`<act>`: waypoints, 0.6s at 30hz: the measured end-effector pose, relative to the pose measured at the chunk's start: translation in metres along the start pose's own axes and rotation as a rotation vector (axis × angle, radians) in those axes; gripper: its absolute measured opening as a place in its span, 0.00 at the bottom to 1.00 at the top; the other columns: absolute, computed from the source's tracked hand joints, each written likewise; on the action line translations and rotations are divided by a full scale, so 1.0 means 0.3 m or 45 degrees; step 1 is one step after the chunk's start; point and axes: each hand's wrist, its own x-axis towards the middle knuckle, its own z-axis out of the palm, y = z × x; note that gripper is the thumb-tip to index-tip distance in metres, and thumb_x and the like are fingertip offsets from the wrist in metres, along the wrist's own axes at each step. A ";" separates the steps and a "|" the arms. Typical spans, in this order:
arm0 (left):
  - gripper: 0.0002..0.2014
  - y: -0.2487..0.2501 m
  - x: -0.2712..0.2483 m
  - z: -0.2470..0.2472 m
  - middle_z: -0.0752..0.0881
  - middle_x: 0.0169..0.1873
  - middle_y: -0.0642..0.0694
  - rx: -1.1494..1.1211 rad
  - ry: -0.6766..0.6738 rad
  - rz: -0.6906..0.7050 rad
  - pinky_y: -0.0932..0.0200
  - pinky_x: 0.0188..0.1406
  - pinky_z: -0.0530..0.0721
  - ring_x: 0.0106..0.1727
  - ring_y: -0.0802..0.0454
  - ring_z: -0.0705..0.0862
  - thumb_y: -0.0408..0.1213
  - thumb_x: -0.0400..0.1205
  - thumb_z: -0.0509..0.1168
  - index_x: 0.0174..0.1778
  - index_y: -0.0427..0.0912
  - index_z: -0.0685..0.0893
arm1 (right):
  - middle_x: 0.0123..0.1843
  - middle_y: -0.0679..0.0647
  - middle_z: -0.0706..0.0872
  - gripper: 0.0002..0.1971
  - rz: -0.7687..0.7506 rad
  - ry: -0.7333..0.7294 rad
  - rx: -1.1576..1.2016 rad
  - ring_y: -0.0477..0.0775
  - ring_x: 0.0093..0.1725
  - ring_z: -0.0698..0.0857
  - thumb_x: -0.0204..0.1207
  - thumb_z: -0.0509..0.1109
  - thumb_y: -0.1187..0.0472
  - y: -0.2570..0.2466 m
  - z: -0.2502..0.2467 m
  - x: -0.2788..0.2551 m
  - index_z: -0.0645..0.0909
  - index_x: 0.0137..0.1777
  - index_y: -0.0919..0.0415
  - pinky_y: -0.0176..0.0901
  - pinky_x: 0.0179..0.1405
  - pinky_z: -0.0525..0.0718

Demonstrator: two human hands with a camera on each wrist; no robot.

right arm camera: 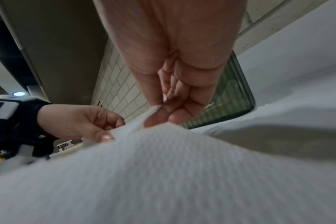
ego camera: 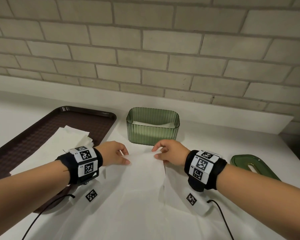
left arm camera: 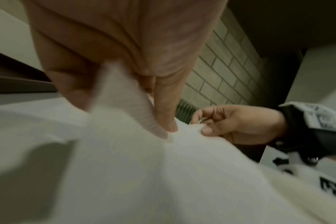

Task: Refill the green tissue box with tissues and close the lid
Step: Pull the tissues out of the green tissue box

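In the lower middle of the head view, the left hand (ego camera: 113, 155) and the right hand (ego camera: 171, 155) both hold the upper edge of one white tissue sheet (ego camera: 145, 172), which hangs down between them toward the bottom of the frame. The grip of each hand is nearly closed: in both wrist views the thumb and the curled fingers pinch the edge of the sheet, the left hand at the left corner and the right hand at the right corner. The green tissue box (ego camera: 152, 129) stands upright on the white table (ego camera: 215, 141) in the centre of the frame, just above the two hands and apart from them. It is open on top, and some white tissues (ego camera: 152, 123) lie inside it, low in the box. The green lid (ego camera: 253, 166) with an oval slot lies flat on the table at the right of the frame, just beside the right wrist. At the left of the frame a dark brown tray (ego camera: 97, 123) lies on the table, and a stack of white tissues (ego camera: 68, 141) rests on it, partly hidden behind the left wrist. Both wrists wear black bands with printed square markers.
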 end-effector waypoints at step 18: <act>0.08 0.023 -0.025 -0.199 0.82 0.29 0.46 -0.375 0.263 0.057 0.66 0.27 0.75 0.27 0.55 0.76 0.44 0.77 0.70 0.46 0.45 0.85 | 0.59 0.48 0.86 0.23 -0.047 -0.069 0.015 0.49 0.57 0.86 0.70 0.77 0.53 0.006 -0.010 -0.011 0.78 0.64 0.56 0.44 0.62 0.82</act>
